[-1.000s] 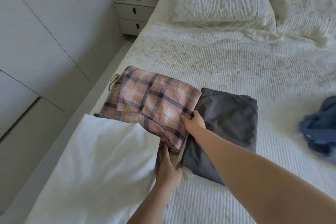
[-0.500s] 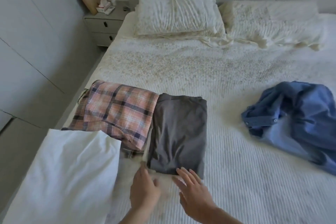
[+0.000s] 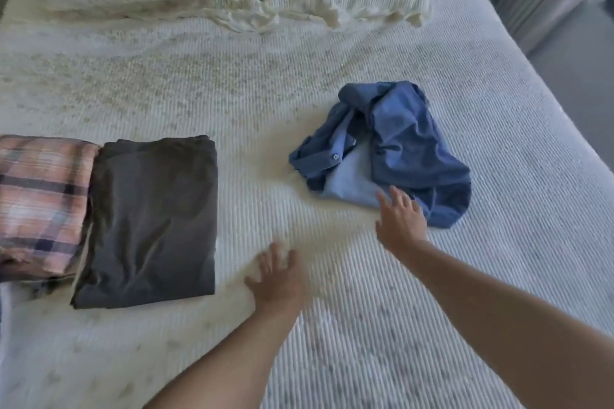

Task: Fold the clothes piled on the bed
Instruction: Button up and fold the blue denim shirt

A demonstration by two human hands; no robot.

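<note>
Since they sit squared up side by side at the bed's [image 3: 365, 325] left edge, the plaid garment [image 3: 40, 199] & dark grey garment [image 3: 149, 219] look finished, parked out of the way. Left hand [image 3: 277, 279] hovers w/ fingers spread, holding nothing, mid-bed. Right hand [image 3: 400, 221], also splayed & empty, reaches the crumpled blue shirt [image 3: 398, 143] toward the right edge, prob. next to fold; contact unclear
</note>
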